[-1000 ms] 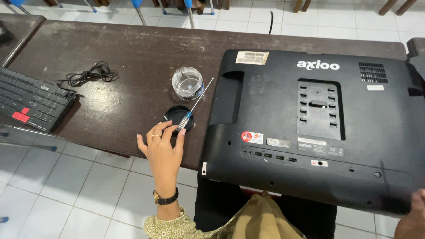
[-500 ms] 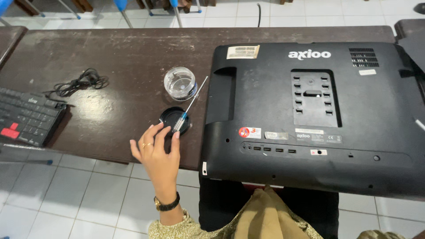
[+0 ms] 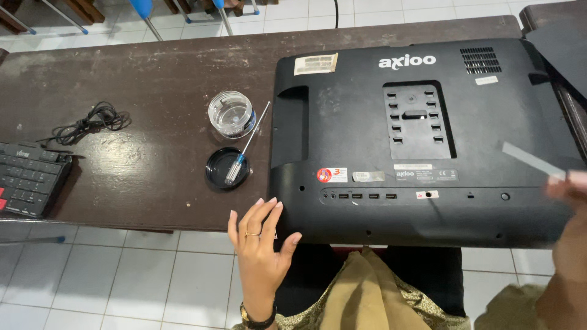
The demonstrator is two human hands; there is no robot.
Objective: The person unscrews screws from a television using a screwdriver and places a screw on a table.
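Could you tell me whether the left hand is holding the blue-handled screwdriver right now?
No, the blue-handled screwdriver lies across the round black lid, apart from the open left hand.

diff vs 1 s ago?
Left hand let go of the screwdriver, now lying across the black lid, and moved to the monitor back corner. Right hand has come in at the right edge, blurred. Clear jar, keyboard, cable unchanged.

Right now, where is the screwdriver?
In the head view the screwdriver lies on the brown table, left of the big black computer. Its handle rests on the round black lid, its tip beside the clear jar.
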